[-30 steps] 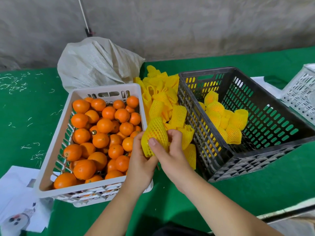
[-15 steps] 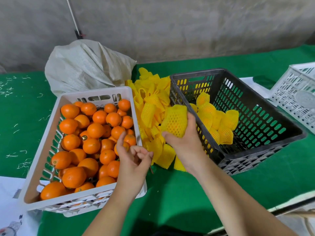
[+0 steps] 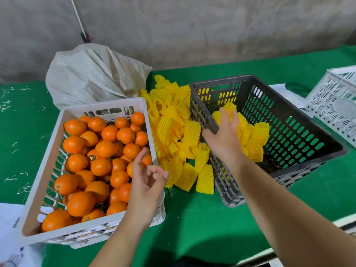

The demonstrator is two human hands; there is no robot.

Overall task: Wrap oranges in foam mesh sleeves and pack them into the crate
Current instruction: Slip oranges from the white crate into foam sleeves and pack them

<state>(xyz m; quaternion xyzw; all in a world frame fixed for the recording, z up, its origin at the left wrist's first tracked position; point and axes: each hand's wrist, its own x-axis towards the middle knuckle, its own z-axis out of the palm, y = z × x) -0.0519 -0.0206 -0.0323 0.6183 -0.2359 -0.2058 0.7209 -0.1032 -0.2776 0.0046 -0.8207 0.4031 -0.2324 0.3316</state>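
Loose oranges (image 3: 105, 149) fill the white crate (image 3: 104, 104) on the left. A pile of yellow foam mesh sleeves (image 3: 173, 132) lies between it and the black crate (image 3: 221, 80). Several wrapped oranges (image 3: 258, 133) sit inside the black crate. My right hand (image 3: 225, 135) reaches over the black crate's near-left rim, fingers spread above the wrapped oranges, gripping nothing that I can see. My left hand (image 3: 148, 182) hovers over the white crate's right edge with the index finger raised, the other fingers loosely curled, and it is empty.
A grey woven sack (image 3: 92, 74) stands behind the white crate. Another white crate (image 3: 335, 105) sits at the far right. White paper (image 3: 7, 218) lies at the bottom left. Green cloth (image 3: 202, 218) covers the table, with a concrete wall behind.
My right hand carried the wrapped orange from the sleeve pile into the black crate and let go of it. My left hand drew back over the white crate, empty.
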